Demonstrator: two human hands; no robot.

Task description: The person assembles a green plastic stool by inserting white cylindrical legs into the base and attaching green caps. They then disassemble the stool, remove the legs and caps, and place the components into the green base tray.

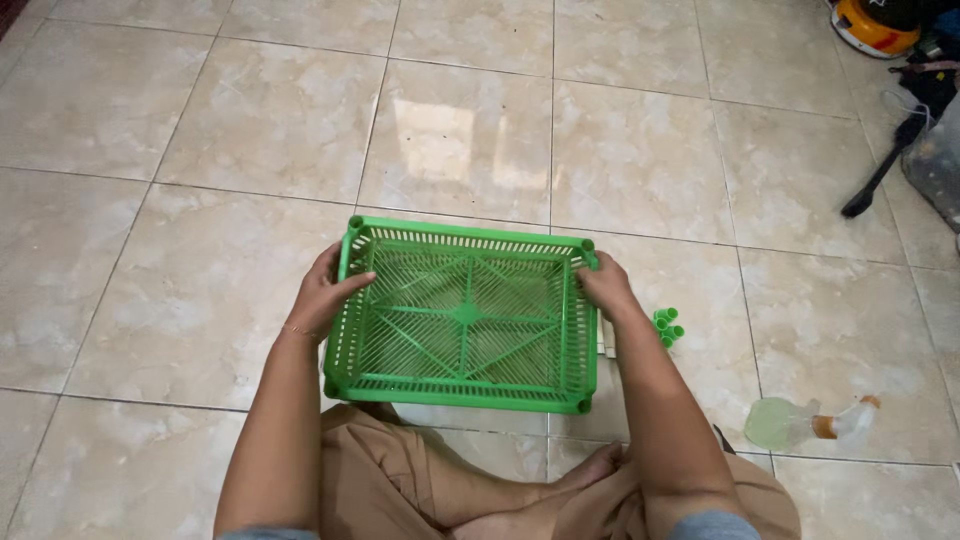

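A green slatted plastic basket tray point(465, 235) is held level above the tiled floor, its open side facing up. My left hand point(325, 292) grips its left wall, thumb over the rim and inside. My right hand point(607, 287) grips the right wall near the far corner. Both forearms reach forward from my crossed legs in tan trousers. The tray holds nothing.
Several small green plastic pieces point(668, 326) lie on the floor just right of the tray. A clear spray bottle point(810, 422) lies on its side at the lower right. A black stick-like tool point(880, 170), dark bags and an orange-and-white object point(875, 28) sit at the upper right.
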